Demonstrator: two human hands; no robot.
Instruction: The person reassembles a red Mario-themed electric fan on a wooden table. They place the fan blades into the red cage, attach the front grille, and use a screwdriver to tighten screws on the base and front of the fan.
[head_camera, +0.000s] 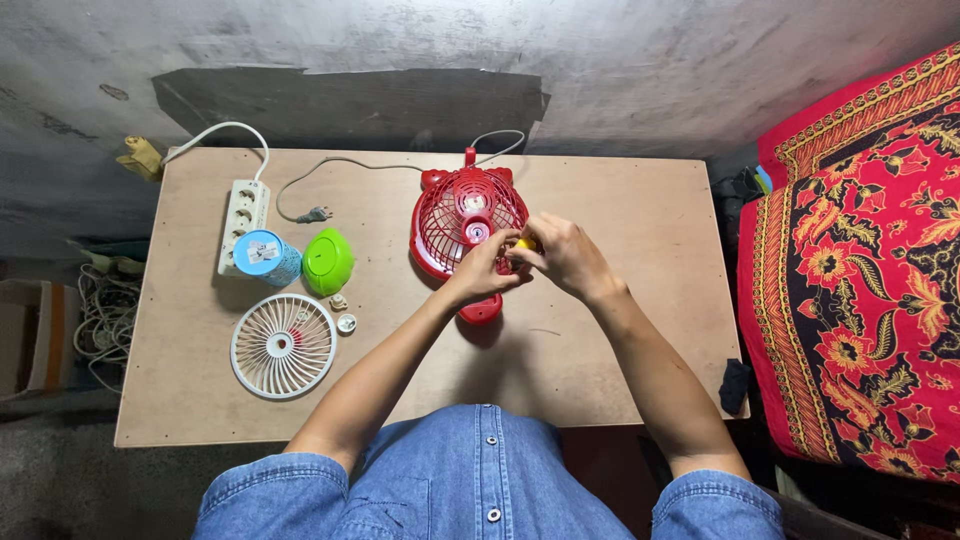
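Note:
A small red desk fan (462, 222) lies on its back on the wooden table (620, 330), grille facing up. My left hand (483, 272) rests on the fan's lower right rim, fingers pinched toward a small yellow object (526, 243). My right hand (565, 255) meets it from the right, fingers closed around that yellow object at the fan's edge. What the yellow object is cannot be told.
Left of the fan lie a white fan grille (284, 346), a green rounded housing (328, 262), a blue cylinder (266, 257), two small caps (343, 312) and a white power strip (243, 215). A grey plug cord (318, 213) trails to the fan. Red patterned cloth (850, 260) borders the right.

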